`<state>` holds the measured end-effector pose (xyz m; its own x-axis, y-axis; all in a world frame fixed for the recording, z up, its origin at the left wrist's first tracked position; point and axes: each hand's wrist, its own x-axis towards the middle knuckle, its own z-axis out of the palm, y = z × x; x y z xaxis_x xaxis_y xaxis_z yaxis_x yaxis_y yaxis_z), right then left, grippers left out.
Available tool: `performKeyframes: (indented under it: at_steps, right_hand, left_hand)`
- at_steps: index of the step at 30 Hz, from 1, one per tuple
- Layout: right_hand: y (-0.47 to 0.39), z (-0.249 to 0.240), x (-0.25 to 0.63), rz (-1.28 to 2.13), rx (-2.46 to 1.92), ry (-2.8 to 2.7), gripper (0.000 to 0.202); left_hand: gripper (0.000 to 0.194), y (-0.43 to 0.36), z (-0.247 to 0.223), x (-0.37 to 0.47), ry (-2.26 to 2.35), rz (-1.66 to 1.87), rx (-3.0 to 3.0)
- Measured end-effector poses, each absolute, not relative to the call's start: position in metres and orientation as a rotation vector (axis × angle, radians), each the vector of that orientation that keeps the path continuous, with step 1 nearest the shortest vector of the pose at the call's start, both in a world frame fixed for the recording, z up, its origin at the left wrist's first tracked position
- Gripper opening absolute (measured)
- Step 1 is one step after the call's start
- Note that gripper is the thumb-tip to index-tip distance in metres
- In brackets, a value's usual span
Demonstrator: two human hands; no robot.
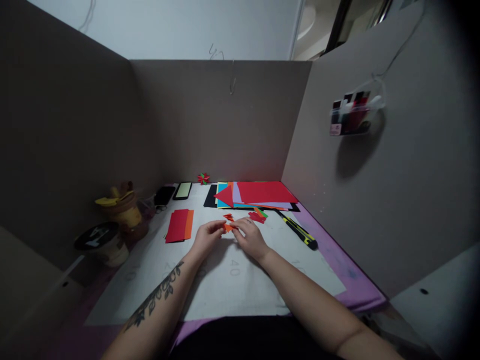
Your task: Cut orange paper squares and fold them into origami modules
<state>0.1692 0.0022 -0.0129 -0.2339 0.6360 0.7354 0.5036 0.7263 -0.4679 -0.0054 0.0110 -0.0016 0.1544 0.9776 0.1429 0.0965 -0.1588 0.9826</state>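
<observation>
Above the middle of the white mat, a small piece of folded orange paper [227,228] sits between my fingertips. My left hand [208,237] pinches it from the left, its fingers curled. From the other side my right hand [250,238] grips it between thumb and fingers, a ring on one finger. Just behind the fingers shows another small orange-red folded piece [228,217]; whether it joins the held one I cannot tell. Small red folded pieces [256,217] lie beyond my right hand, with a green and orange strip [261,212] against them.
Red and orange rectangles [177,226] lie to the left. At the back are coloured sheets [262,192], a phone [183,190] and a red-green paper star [203,178]. A yellow-black utility knife [300,232] lies right; tubs [101,240] stand left. Grey panels [225,120] enclose the table.
</observation>
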Motion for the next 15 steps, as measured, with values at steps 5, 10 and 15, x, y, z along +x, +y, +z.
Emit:
performKeyframes:
  at_steps: [5,10,15]
  right_hand:
    - [0.004,-0.0151,0.1681,0.332,-0.966,-1.734,0.033]
    - [0.0043,-0.0148,0.1671,0.445,-0.892,-1.769,0.038]
    - [0.0035,-0.0129,0.1661,0.497,-0.928,-1.762,0.023]
  left_hand:
    - [0.03,0.0109,-0.0046,-0.0055,1.1,1.096,1.614]
    - [0.028,0.0094,-0.0057,-0.0048,1.057,1.141,1.651]
    - [0.019,0.0084,-0.0058,-0.0053,1.024,1.143,1.808]
